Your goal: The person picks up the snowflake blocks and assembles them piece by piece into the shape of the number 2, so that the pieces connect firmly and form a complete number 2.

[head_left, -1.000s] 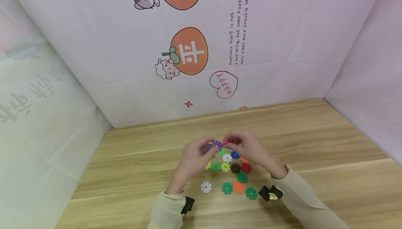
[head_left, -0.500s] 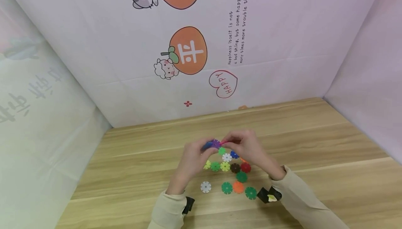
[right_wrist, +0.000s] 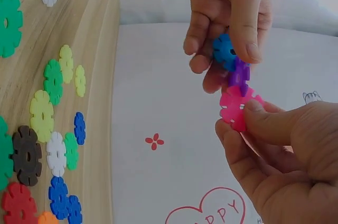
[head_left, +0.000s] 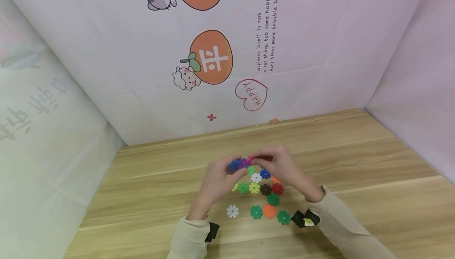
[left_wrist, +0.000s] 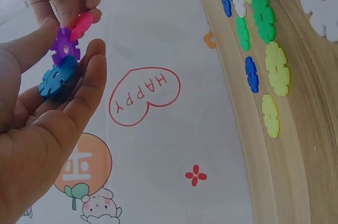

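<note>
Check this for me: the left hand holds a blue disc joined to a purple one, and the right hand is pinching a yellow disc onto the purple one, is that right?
Not quite. The disc pinched by the right hand is pink, not yellow; the right wrist view shows it against the purple disc. The rest holds: the left hand holds the blue disc joined to the purple one.

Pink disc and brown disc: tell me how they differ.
The pink disc is held up off the table, pinched by the right hand; the brown disc lies flat on the table, untouched. The pink disc meets a purple disc at its edge; the brown disc lies loose among other discs. Colour differs: bright pink against dark brown. Both are round, notched discs with a centre hole.
</note>
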{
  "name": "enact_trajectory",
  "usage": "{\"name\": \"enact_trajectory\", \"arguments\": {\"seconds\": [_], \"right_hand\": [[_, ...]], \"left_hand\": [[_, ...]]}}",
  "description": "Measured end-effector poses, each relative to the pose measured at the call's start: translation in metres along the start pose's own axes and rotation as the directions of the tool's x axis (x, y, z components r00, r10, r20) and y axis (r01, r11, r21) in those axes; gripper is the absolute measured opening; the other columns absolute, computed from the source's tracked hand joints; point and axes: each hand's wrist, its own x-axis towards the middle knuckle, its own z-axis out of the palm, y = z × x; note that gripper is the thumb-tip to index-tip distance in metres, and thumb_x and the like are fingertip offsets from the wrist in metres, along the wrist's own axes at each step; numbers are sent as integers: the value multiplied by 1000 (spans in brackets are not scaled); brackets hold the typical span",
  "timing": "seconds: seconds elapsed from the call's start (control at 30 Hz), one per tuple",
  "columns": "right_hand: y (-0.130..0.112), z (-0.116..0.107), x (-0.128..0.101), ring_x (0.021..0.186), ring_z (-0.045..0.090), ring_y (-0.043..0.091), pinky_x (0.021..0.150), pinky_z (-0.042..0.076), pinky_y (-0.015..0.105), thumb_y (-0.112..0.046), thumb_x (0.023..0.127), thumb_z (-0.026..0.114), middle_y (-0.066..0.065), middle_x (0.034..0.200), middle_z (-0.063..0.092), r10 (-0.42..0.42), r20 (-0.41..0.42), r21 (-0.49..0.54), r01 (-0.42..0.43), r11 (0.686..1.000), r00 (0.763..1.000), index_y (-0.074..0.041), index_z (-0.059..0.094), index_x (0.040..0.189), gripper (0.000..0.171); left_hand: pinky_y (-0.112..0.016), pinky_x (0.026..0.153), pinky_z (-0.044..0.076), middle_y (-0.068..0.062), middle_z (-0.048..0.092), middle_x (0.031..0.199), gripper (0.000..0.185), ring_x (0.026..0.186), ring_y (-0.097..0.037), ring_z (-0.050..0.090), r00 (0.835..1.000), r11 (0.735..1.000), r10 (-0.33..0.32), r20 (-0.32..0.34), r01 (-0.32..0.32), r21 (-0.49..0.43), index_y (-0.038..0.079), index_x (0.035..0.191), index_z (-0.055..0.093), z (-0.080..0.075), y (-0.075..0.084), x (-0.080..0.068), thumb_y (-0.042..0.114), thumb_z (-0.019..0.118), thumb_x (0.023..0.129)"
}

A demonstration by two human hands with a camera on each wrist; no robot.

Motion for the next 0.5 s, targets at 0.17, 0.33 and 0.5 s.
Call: {"name": "enact_trajectory", "arguments": {"seconds": [0.17, 0.33, 0.5], "right_hand": [[-4, -3, -1, 73, 65, 10, 62, 53, 20, 4, 75, 68, 6, 88, 68, 60, 59, -12, -60, 998, 996, -2, 68, 94, 20], [-6, -3, -1, 74, 64, 9, 64, 53, 22, 2, 76, 68, 4, 85, 68, 97, 105, 22, -100, 995, 990, -4, 66, 93, 19], [-5, -2, -1, 74, 65, 11, 64, 54, 23, 3, 76, 67, 5, 84, 68, 100, 125, 57, -108, 993, 987, -5, 66, 90, 16]], "left_hand": [[-19, 69, 51, -2, 65, 102, 38, 84, -9, 62, 999, 999, -34, 8, 34, 16, 10, 116, 59, 1, -1, 0, 28, 65, 83], [-24, 77, 50, 1, 64, 104, 34, 91, -8, 60, 1000, 999, -3, 1, 3, 51, 12, 112, 61, 1, -1, 0, 30, 64, 83], [-24, 79, 48, 3, 64, 105, 31, 94, -8, 59, 1000, 998, 14, 27, -16, 65, 14, 111, 62, 0, -1, -1, 28, 64, 84]]}}
